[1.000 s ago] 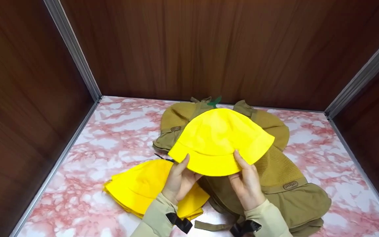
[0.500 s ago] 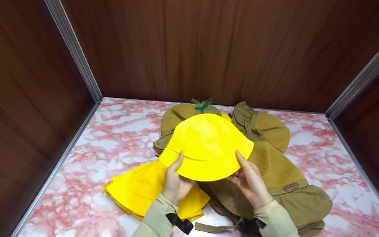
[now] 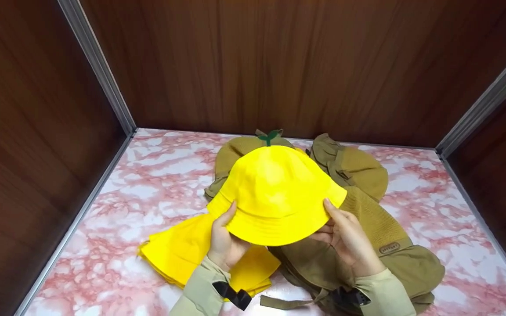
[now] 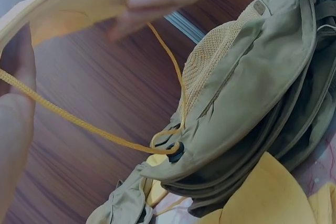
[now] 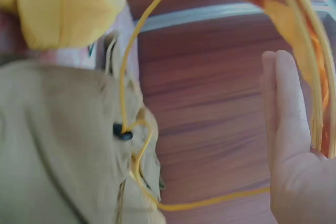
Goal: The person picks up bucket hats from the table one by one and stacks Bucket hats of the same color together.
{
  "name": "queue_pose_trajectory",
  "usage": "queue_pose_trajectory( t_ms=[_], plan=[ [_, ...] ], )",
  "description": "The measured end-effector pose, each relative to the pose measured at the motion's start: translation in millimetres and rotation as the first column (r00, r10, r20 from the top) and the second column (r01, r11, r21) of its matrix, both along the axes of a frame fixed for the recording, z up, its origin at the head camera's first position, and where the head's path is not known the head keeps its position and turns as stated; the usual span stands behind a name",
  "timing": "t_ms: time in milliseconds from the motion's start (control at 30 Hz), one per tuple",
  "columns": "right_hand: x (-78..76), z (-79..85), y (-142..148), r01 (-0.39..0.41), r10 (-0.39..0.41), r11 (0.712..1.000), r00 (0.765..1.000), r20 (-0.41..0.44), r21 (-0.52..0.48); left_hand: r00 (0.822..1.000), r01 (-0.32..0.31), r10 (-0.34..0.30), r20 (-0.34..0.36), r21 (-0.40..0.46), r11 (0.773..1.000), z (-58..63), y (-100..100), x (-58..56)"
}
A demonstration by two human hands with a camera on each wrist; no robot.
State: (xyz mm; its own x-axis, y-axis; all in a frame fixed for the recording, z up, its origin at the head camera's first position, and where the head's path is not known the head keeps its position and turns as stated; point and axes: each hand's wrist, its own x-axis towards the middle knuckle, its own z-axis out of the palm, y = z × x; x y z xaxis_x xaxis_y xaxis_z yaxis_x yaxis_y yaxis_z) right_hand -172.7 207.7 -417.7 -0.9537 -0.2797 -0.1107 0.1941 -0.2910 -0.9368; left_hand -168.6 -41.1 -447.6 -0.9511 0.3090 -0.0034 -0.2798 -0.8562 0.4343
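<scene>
A yellow bucket hat (image 3: 275, 184) with a green sprout (image 3: 269, 138) on its crown is held up in the middle of the head view. My left hand (image 3: 226, 243) pinches the left part of its brim, thumb on top. On the right part, my right hand (image 3: 352, 239) grips the brim the same way, its other fingers beneath. Below the hat dangles a yellow cord (image 4: 79, 119) with a dark toggle (image 4: 176, 152). Under and left of my left hand lies a stack of yellow hats (image 3: 178, 250).
Khaki hats with mesh crowns lie around: a pile at the right (image 3: 404, 267), one at the back right (image 3: 363, 171) and one at the back left (image 3: 231, 158). Wood-grain panels (image 3: 253, 66) with metal edge strips enclose the pink-marbled tabletop (image 3: 117, 228) on three sides.
The yellow hat has moved left and tilted, so its sprout now stands upright above the crown. My hands have spread apart along the brim, the right one moving rightward.
</scene>
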Motion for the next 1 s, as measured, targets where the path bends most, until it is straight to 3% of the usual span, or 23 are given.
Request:
queue_pose_trajectory(
  t_ms=[167,333,633,833,900,1000],
  plan=[
    [0.3,2.2,-2.1,-0.021,0.021,0.997,1.0,-0.003,-0.075,1.0,-0.003,0.004,-0.001,0.039,0.999,0.3,-0.9,-0.4],
    [-0.8,-1.7,-4.3,0.046,-0.045,0.994,0.999,0.018,-0.095,1.0,-0.007,0.006,0.015,0.065,0.998,-1.1,-2.7,0.5],
    [-3.6,-4.8,-1.5,0.176,-0.174,0.977,0.984,0.03,-0.12,0.998,-0.055,0.056,0.034,-0.049,0.997,1.7,-17.9,2.2],
    [1.3,5.1,-3.6,0.163,-0.162,0.987,0.986,-0.035,0.011,0.997,-0.07,0.072,0.006,-0.159,0.985,18.3,-40.0,6.7],
    [7.0,11.1,-7.0,0.095,-0.082,0.989,0.99,-0.118,0.116,0.995,-0.1,0.094,-0.039,-0.196,0.976,26.7,-50.6,9.0],
    [15.6,18.8,-12.8,0.008,0.057,0.962,0.972,-0.23,0.274,0.983,-0.173,0.149,-0.107,-0.263,0.949,39.3,-65.8,12.3]
  ],
)
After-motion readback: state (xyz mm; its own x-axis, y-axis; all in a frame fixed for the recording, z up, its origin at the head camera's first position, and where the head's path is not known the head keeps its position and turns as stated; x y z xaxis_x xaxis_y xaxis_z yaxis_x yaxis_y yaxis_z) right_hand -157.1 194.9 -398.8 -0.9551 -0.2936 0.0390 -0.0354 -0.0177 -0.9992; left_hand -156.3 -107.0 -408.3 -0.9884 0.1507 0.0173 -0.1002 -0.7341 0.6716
